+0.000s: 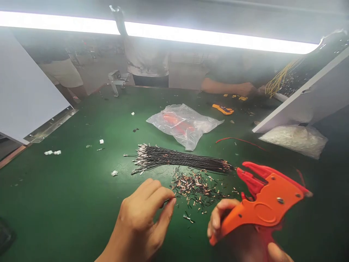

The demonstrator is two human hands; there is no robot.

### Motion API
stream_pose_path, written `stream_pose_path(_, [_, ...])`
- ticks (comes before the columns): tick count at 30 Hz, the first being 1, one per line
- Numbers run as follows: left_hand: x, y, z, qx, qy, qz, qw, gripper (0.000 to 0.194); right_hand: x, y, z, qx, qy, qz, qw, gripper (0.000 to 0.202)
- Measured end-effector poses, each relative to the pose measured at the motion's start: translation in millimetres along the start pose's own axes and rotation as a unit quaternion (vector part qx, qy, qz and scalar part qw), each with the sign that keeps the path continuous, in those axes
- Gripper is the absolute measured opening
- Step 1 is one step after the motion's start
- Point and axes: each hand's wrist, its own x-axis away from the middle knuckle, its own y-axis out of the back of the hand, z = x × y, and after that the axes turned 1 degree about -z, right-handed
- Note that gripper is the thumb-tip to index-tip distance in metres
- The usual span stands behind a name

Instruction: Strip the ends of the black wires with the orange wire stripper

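A green table (pixel 81 193) fills most of the view, with a lamp (pixel 218 36) above it and a co-worker's arm (pixel 226 86) at the far edge. Near the middle lies a clear bag (pixel 204 125) with something red inside.

At right is the orange stripper (pixel 268 205), raised above the table, its red jaws apart. The right hand (pixel 218 218) is wrapped around its handles, fingers curled over the near one and thumb low on the other side. The left hand (pixel 143 218) is held just below the bundle, thumb and forefinger pinched on a thin dark wire (pixel 177 197), of which only a short end shows.

The bundle (pixel 185 159) of black wires lies crosswise between bag and hands, metal tips at left, copper-coloured ends at right. Just below it is a heap of scraps (pixel 192 185) — black and copper bits, some strewn outward.

Judging by the bundle and scraps, much of the stripping looks done; the pinched wire, apart from the stripper, seems to be the one in hand. How many wires are left cannot be told — no separate stock of unstripped ones can be made out.
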Motion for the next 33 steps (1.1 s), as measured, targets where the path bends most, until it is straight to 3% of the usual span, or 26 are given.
stream_pose_path(1, [1,-2.8,0,-0.002,-0.007,-0.007,1.000,0.016,2,8,2,0.089,0.016,0.002,0.996,0.056])
stream_pose_path(3, [2,-7.3,1,-0.006,-0.012,-0.018,1.000,0.016,6,25,4,0.276,0.052,-0.066,0.957,0.045])
stream_pose_path(5, [1,-8.9,0,-0.011,0.002,-0.043,0.999,0.018,8,36,5,0.426,0.092,-0.094,0.895,0.044])
stream_pose_path(7, [0,-7.8,-1,-0.008,0.016,-0.078,0.997,0.019,5,40,4,0.540,0.140,-0.070,0.827,0.049])
stream_pose_path(10, [-2,-5.0,-1,0.005,0.016,-0.097,0.995,0.021,-6,33,-3,0.654,0.219,0.022,0.724,0.060])
stream_pose_path(13, [-1,-8.2,-1,0.008,0.005,-0.067,0.998,0.019,-15,18,-24,0.709,0.275,0.091,0.643,0.036])
stream_pose_path(14, [0,-11.3,-1,0.003,0.001,-0.054,0.999,0.019,-17,13,-32,0.731,0.280,0.097,0.615,0.022])
stream_pose_path(15, [1,-15.3,-1,-0.006,-0.003,-0.042,0.999,0.018,-18,7,-41,0.749,0.291,0.092,0.589,0.037])
stream_pose_path(16, [2,-19.8,-2,-0.019,-0.010,-0.033,0.999,0.017,-18,2,-50,0.748,0.327,0.007,0.577,0.053])
stream_pose_path(19, [6,-34.1,-5,-0.050,-0.021,-0.020,0.998,0.018,-17,-6,-69,0.746,0.358,-0.037,0.560,0.057])
stream_pose_path(23, [13,-47.0,-7,-0.073,-0.018,0.000,0.997,0.019,-16,-5,-71,0.763,0.336,-0.036,0.551,0.054])
stream_pose_path(25, [15,-49.8,-6,-0.085,-0.029,0.003,0.996,0.019,-14,-3,-63,0.751,0.310,-0.029,0.582,0.051])
stream_pose_path(27, [16,-51.1,-4,-0.091,-0.041,0.004,0.995,0.019,-11,-2,-49,0.706,0.284,-0.034,0.648,0.040])
stream_pose_path(29, [16,-52.0,-3,-0.091,-0.059,0.000,0.994,0.020,-9,-1,-33,0.663,0.252,-0.094,0.698,0.030])
stream_pose_path(31, [15,-53.1,-3,-0.083,-0.084,-0.001,0.993,0.022,-8,1,-20,0.656,0.262,-0.140,0.694,0.031])
stream_pose_path(33, [14,-54.4,-5,-0.074,-0.110,0.004,0.991,0.024,-9,2,-13,0.658,0.295,-0.119,0.682,0.032])
